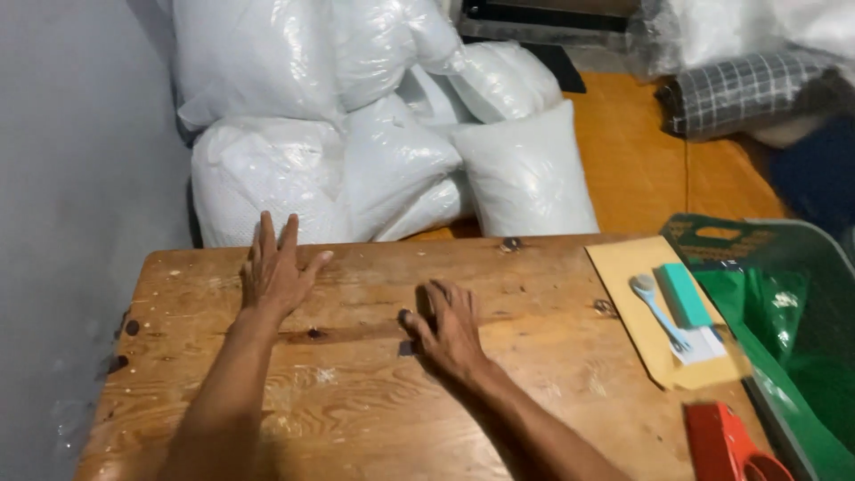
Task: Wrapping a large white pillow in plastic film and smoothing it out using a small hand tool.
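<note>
Wooden table [534, 374] bears both your hands: left hand [274, 272] flat, fingers spread, holding nothing; right hand [448, 328] beside it, curled, empty.

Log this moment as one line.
left hand: flat on wooden table, empty | right hand: fingers curled on tabletop, empty | nearby: tan envelope, white pillows

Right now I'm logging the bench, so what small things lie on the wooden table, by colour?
Tan: 1, envelope
Pale blue: 1, spoon-like tool
Mint green: 1, block
White: 1, paper slip
Red: 1, tape dispenser
Total: 5, right of both hands on the table.
</note>
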